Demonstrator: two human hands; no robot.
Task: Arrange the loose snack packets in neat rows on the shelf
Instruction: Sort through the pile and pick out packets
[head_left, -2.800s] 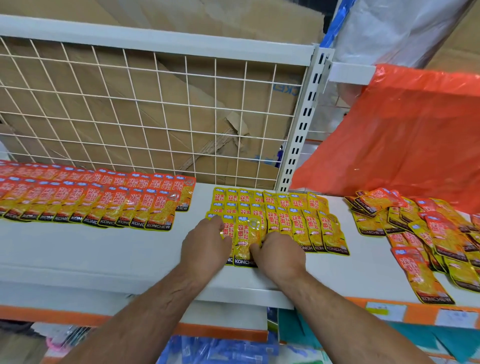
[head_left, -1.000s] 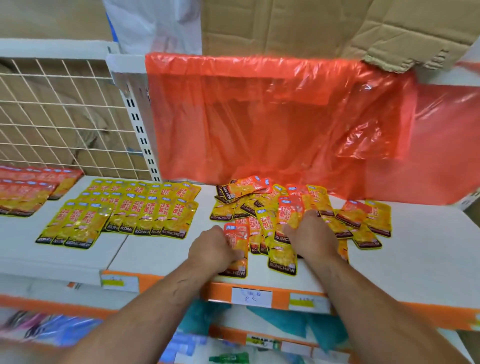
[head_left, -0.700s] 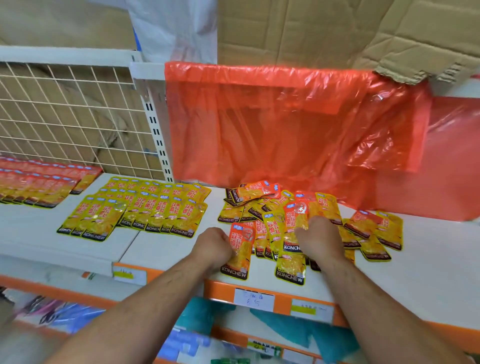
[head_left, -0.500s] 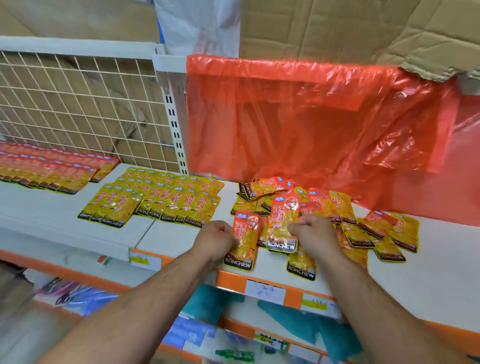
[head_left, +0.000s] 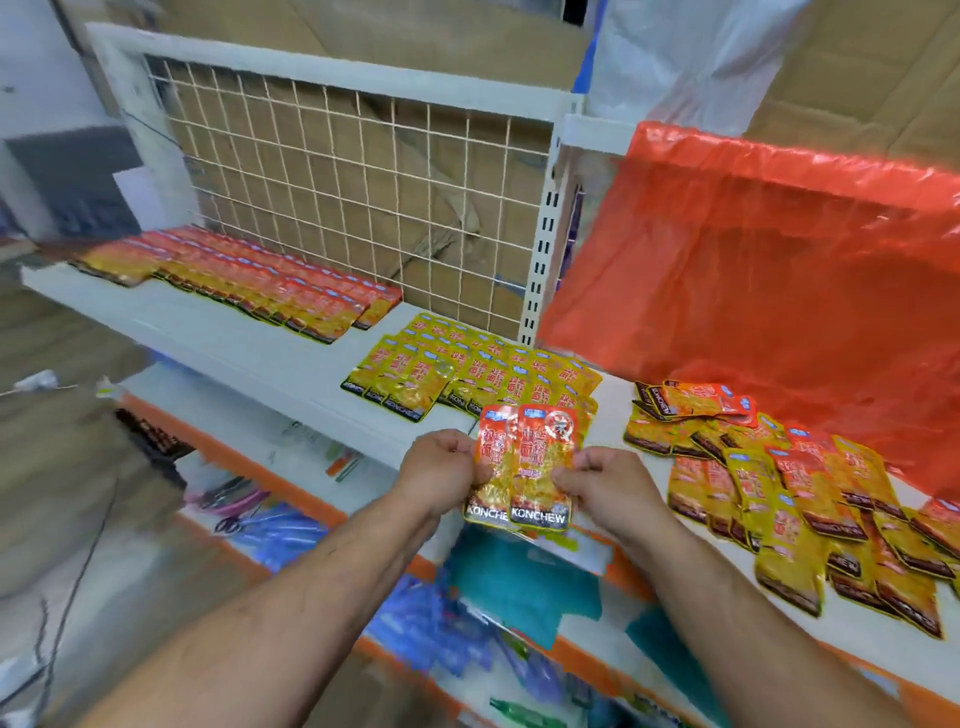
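White shelf (head_left: 249, 338) spans scene. Red plastic sheet (head_left: 753, 286) hangs far right. Loose packet pile (head_left: 810, 499) right on shelf; neat yellow rows (head_left: 467, 369) centre. Two overlapping packets (head_left: 524, 467) held at near shelf edge: left hand (head_left: 441, 467) and right hand (head_left: 608, 488), fingers curled, pinch sides.

I see the left hand (head_left: 441, 467) and right hand (head_left: 609, 484) pinching two overlapping KONCHEW packets (head_left: 525, 467) from either side, upright, in front of the shelf (head_left: 234, 336) edge. Behind them lie neat yellow rows (head_left: 467, 370); red-topped rows (head_left: 270, 280) sit farther left. A loose pile (head_left: 805, 493) sprawls to the right, below an orange plastic sheet (head_left: 779, 260).
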